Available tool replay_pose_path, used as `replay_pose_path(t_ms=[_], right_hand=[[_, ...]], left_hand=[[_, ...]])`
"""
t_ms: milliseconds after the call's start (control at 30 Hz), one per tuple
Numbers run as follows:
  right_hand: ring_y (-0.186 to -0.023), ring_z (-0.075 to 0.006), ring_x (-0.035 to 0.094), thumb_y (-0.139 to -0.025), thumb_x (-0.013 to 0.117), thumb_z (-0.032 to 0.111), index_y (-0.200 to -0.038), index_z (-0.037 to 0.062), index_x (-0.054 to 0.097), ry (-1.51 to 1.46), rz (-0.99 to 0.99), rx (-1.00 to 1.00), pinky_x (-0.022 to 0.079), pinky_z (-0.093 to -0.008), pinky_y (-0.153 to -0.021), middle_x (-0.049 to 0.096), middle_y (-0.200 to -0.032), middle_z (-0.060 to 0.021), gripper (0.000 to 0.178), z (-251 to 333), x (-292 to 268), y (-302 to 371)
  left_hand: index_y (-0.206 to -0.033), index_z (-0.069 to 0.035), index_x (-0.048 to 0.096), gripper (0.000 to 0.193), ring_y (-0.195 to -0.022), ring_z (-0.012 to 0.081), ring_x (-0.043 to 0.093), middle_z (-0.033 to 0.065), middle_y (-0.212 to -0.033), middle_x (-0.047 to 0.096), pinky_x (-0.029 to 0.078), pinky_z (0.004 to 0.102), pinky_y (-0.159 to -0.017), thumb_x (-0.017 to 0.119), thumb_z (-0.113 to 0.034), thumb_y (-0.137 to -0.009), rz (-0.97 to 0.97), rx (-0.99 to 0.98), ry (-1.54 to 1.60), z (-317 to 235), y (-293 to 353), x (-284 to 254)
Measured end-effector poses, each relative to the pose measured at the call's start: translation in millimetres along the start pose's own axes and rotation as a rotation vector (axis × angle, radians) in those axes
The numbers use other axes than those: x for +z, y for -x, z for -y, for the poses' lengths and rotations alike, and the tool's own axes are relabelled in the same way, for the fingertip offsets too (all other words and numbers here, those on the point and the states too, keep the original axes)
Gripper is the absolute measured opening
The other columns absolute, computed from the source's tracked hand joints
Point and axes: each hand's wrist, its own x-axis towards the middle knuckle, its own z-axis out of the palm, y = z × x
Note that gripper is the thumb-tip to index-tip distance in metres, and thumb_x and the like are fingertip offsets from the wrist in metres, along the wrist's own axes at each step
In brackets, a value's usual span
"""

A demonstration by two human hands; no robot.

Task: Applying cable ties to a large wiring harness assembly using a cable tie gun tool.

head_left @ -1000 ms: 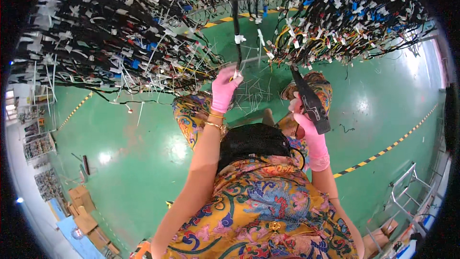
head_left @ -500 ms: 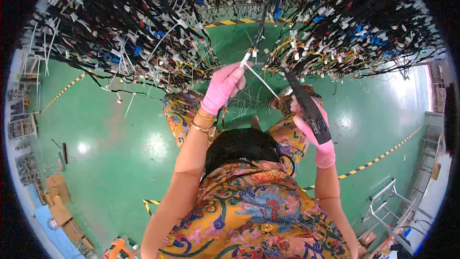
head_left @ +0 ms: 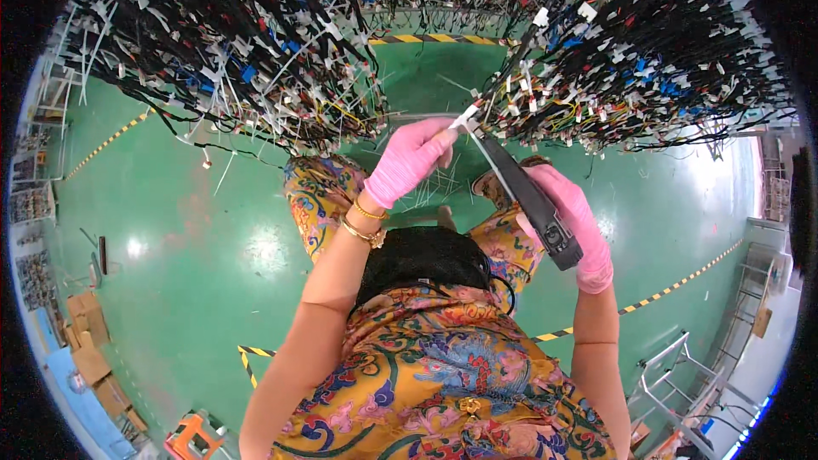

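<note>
My left hand [head_left: 413, 158], in a pink glove, pinches the white end piece [head_left: 463, 118] of a thin dark wire harness that runs up to the right. From that piece a white cable tie [head_left: 494, 160] trails down to the right. My right hand [head_left: 569, 209], also gloved in pink, is wrapped round a long black cable tie gun [head_left: 524, 192]. The gun's narrow nose lies at the cable tie, close to the left fingertips. Just where the tie enters the gun is too small to make out.
Dense hanging bundles of black wires [head_left: 256, 60] with white connectors fill the far left, and more bundles [head_left: 648, 60] the far right. White cable tie scraps [head_left: 430, 192] litter the green floor. A metal frame [head_left: 673, 375], cardboard boxes [head_left: 89, 324] and an orange stool [head_left: 194, 436] stand behind.
The cable tie gun has come up and left, its nose now at the cable tie near my left hand. My left hand has shifted slightly right with the white end piece.
</note>
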Motion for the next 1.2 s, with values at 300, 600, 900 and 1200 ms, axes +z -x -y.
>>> replay_pose_path(t_ms=[300, 600, 900, 1200], right_hand=[[-0.099, -0.0431, 0.060, -0.067, 0.080, 0.017, -0.123, -0.0018, 0.058, 0.142, 0.030, -0.107, 0.051, -0.0459, -0.084, 0.061, -0.112, -0.0208, 0.063, -2.9, 4.1, -3.3], [-0.066, -0.0263, 0.054, -0.062, 0.081, 0.001, -0.088, 0.0042, 0.063, 0.115, -0.220, -0.070, 0.042, -0.0368, -0.056, 0.050, -0.075, -0.0080, 0.032, -20.3, 47.7, 5.1], [-0.079, -0.0385, 0.060, -0.064, 0.078, 0.010, -0.106, 0.0017, 0.061, 0.106, -0.150, 0.006, 0.048, -0.0440, -0.066, 0.056, -0.088, -0.0167, 0.046, -31.6, 52.7, 13.0], [-0.110, -0.0331, 0.055, -0.057, 0.081, 0.020, -0.116, 0.0072, 0.060, 0.698, -0.076, 0.209, 0.041, -0.0453, -0.094, 0.057, -0.112, -0.0126, 0.064, -4.8, 73.3, -0.6]], left_hand=[[-0.124, -0.004, 0.068, 0.036, -0.052, 0.0018, 0.041, -0.0032, -0.068, 0.058, 0.031, 0.0202, -0.046, 0.057, -0.032, -0.104, -0.082, 0.041, -0.015, 11.5, -4.8, 12.0], [-0.121, -0.003, 0.070, 0.032, -0.055, 0.0050, 0.047, -0.0011, -0.066, 0.059, 0.040, 0.0239, -0.052, 0.057, -0.027, -0.103, -0.171, 0.018, -0.003, 14.9, -5.4, 24.3], [-0.113, -0.003, 0.071, 0.030, -0.060, 0.0051, 0.048, -0.0013, -0.069, 0.057, 0.040, 0.0230, -0.055, 0.058, -0.028, -0.102, -0.203, 0.057, -0.018, 27.5, -12.7, 16.2], [-0.101, 0.000, 0.069, 0.034, -0.078, 0.0090, 0.059, 0.0005, -0.085, 0.067, 0.051, 0.0278, -0.076, 0.082, -0.025, -0.083, -0.144, -0.050, 0.111, 47.5, -20.9, 21.8]])
